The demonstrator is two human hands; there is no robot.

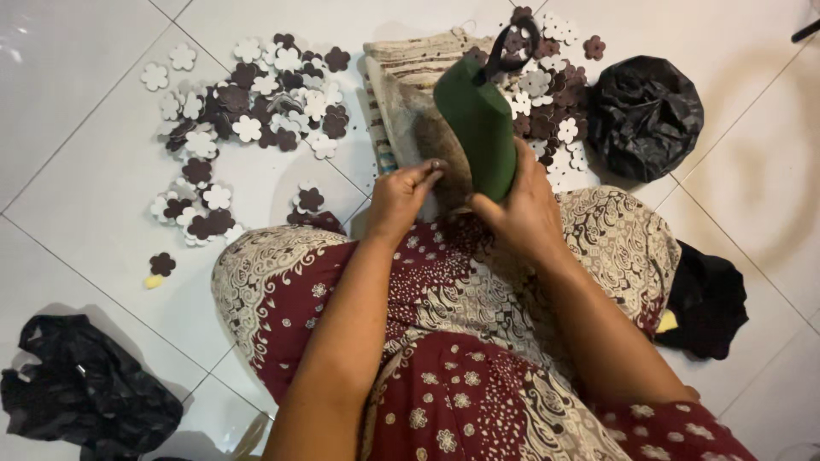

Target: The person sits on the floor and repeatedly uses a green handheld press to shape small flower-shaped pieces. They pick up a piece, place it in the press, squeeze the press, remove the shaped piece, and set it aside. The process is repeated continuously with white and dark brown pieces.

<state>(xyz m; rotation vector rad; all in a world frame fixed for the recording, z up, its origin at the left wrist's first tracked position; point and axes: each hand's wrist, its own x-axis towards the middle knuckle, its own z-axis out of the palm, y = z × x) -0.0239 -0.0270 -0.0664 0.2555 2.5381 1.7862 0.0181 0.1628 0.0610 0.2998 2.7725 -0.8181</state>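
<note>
A person sits on a white tiled floor point(85, 248) with legs folded under a maroon and cream patterned cloth point(461, 290). The right hand point(521, 213) is closed around the lower end of a green sheet point(480, 128), a soft, foam-like piece that curves upward and away from the lap. A pair of black-handled scissors point(512, 47) sits at the top edge of that sheet; whether the blades are open or shut cannot be told, since they are hidden behind it. The left hand point(401, 196) has its fingers bunched together, the fingertips pressing down on a brown, worn-looking flat piece point(427, 137) that lies just beside the green sheet, over a striped woven mat point(418, 55). The two hands are near each other but not touching. To the left on the floor lies a wide scatter of flower cutouts point(248, 111), some white and some dark brown, overlapping in loose heaps, with one dark flower point(161, 264) lying apart next to a small yellow scrap point(153, 281). A second heap of the same cutouts point(547, 85) lies behind the green sheet on the right. Just beside that heap is a crumpled black plastic bag point(645, 115). Another black bag point(81, 393) lies at the lower left, and a dark cloth point(709, 303) rests by the right knee.
</note>
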